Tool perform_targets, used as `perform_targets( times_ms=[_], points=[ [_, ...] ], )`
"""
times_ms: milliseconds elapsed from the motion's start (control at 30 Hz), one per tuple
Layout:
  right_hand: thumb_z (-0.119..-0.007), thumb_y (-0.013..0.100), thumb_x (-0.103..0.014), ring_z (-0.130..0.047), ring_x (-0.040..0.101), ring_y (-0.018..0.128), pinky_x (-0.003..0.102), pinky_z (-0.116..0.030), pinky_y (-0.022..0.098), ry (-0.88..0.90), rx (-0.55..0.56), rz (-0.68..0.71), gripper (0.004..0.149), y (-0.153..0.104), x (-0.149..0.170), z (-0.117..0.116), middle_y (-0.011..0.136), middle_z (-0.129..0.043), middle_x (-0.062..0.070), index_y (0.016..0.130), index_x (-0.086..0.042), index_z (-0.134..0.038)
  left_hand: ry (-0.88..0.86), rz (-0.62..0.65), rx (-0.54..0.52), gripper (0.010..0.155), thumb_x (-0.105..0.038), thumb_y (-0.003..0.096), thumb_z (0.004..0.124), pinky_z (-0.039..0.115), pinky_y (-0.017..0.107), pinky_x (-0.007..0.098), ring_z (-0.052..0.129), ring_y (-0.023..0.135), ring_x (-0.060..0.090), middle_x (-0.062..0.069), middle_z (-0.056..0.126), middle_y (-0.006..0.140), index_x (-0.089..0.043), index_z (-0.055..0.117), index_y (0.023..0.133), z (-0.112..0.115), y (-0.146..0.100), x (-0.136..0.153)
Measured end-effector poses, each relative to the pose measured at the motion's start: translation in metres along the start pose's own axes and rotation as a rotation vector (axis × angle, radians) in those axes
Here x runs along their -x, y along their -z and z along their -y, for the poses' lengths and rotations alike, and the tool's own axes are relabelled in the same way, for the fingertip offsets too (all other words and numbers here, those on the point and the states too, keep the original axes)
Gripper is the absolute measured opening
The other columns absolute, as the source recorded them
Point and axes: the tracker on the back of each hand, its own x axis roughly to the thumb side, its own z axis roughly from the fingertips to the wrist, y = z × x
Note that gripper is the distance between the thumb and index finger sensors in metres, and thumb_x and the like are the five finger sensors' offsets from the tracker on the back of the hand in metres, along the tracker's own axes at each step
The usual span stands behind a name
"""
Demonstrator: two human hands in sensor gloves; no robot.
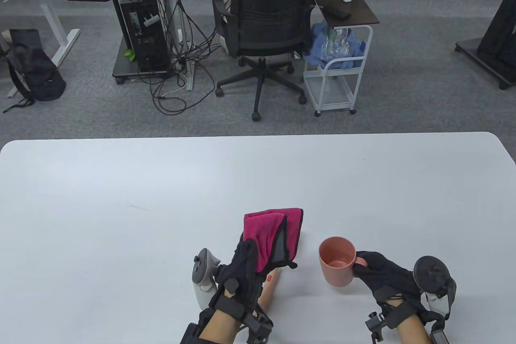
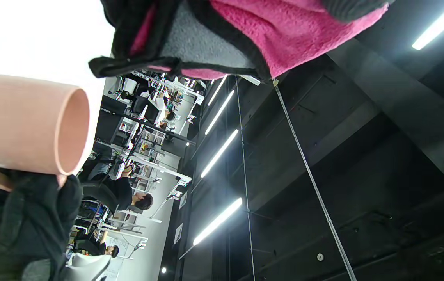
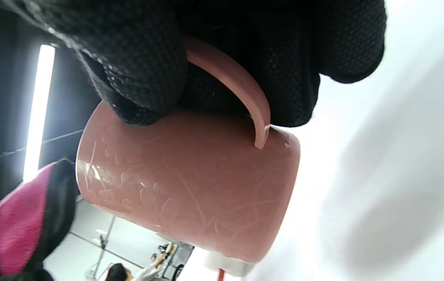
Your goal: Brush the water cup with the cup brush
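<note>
The pink water cup (image 1: 336,265) stands upright near the table's front edge, opening up. My right hand (image 1: 373,269) grips its handle from the right; the right wrist view shows my fingers (image 3: 136,66) wrapped around the handle (image 3: 245,89) of the cup (image 3: 190,183). My left hand (image 1: 258,265), left of the cup, holds a pink and grey cloth (image 1: 276,235) with black trim, raised off the table. A pale pink stick-like object (image 1: 270,285), perhaps the brush handle, lies under that hand, mostly hidden. The left wrist view shows the cloth (image 2: 269,35) and the cup (image 2: 23,125).
The white table (image 1: 161,199) spreads wide to the left and far side. Beyond its far edge are an office chair (image 1: 268,25) and a small white trolley (image 1: 338,65) on grey carpet.
</note>
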Motion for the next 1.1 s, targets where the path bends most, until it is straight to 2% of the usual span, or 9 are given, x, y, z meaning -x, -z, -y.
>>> perform_targets(
  times_ms=[267,533,600,667,733,833,900,1033,1100],
  points=[
    [-0.091,0.046,-0.033,-0.090,0.038,0.082,0.051,-0.069,0.066,-0.035,-0.046,-0.127,0.034,0.005,0.018,-0.004,0.098,-0.078,0.018,0.078,-0.021,-0.089,-0.004,0.009,-0.015,0.062,-0.058,0.0514,0.056,0.053,0.080,0.057,0.064,0.106,0.036,0.002,0.053,0.112,-0.043,0.038,0.109,-0.003,0.000,-0.002],
    [-0.089,0.047,-0.034,-0.085,0.039,0.084,0.053,-0.065,0.067,-0.249,-0.078,-0.182,0.039,0.006,0.012,-0.007,0.101,-0.073,0.018,0.085,-0.023,-0.087,0.006,0.015,-0.052,0.062,-0.058,0.0514,0.056,0.053,0.080,0.057,0.063,0.106,0.037,0.002,0.052,0.112,-0.043,0.037,0.109,-0.011,-0.002,-0.005],
    [-0.087,0.047,-0.033,-0.078,0.040,0.089,0.054,-0.060,0.069,-0.252,-0.113,-0.215,0.047,0.005,0.013,-0.009,0.106,-0.063,0.018,0.093,-0.024,-0.078,0.004,0.019,-0.066,0.062,-0.057,0.0516,0.055,0.052,0.080,0.057,0.062,0.105,0.037,0.003,0.050,0.113,-0.044,0.036,0.109,-0.013,-0.003,-0.006],
    [-0.084,0.048,-0.036,-0.065,0.040,0.096,0.054,-0.053,0.072,-0.197,-0.208,-0.256,0.062,0.002,0.012,-0.005,0.111,-0.046,0.017,0.103,-0.026,-0.059,0.001,0.024,-0.089,0.062,-0.057,0.0517,0.055,0.049,0.080,0.058,0.060,0.106,0.037,0.003,0.048,0.113,-0.044,0.036,0.109,-0.017,-0.004,-0.008],
    [-0.083,0.048,-0.037,-0.056,0.042,0.098,0.056,-0.048,0.073,-0.158,-0.205,-0.267,0.067,-0.004,0.008,0.004,0.112,-0.036,0.018,0.106,-0.025,-0.050,0.021,0.020,-0.118,0.062,-0.057,0.0518,0.055,0.046,0.080,0.059,0.059,0.106,0.038,0.003,0.046,0.113,-0.044,0.035,0.109,-0.024,-0.005,-0.009],
    [-0.081,0.049,-0.038,-0.053,0.043,0.099,0.057,-0.048,0.073,-0.193,-0.080,-0.239,0.067,-0.013,0.001,0.023,0.112,-0.033,0.019,0.106,-0.025,-0.049,0.114,0.017,-0.212,0.061,-0.056,0.0522,0.056,0.044,0.080,0.060,0.058,0.105,0.039,0.004,0.045,0.113,-0.043,0.036,0.109,-0.033,-0.008,-0.021],
    [-0.079,0.050,-0.040,-0.050,0.043,0.100,0.057,-0.047,0.073,-0.202,-0.045,-0.232,0.066,-0.016,-0.001,0.029,0.113,-0.030,0.019,0.107,-0.026,-0.047,0.256,0.013,-0.237,0.061,-0.055,0.0522,0.056,0.043,0.080,0.061,0.057,0.106,0.039,0.006,0.043,0.114,-0.044,0.036,0.109,-0.037,-0.008,-0.035],
    [-0.077,0.051,-0.042,-0.049,0.044,0.100,0.057,-0.047,0.072,-0.145,-0.052,-0.204,0.066,-0.013,-0.004,0.027,0.113,-0.029,0.020,0.107,-0.025,-0.046,0.765,-0.029,-0.271,0.061,-0.056,0.0520,0.056,0.037,0.079,0.065,0.056,0.106,0.039,0.008,0.038,0.114,-0.046,0.036,0.109,-0.046,-0.011,-0.061],
    [-0.077,0.050,-0.041,-0.050,0.044,0.101,0.057,-0.047,0.073,-0.115,-0.070,-0.183,0.065,-0.012,-0.007,0.023,0.112,-0.030,0.020,0.107,-0.025,-0.048,0.900,-0.059,-0.287,0.061,-0.056,0.0519,0.056,0.035,0.079,0.066,0.056,0.107,0.039,0.008,0.038,0.114,-0.047,0.037,0.109,-0.054,-0.012,-0.067]
  ],
)
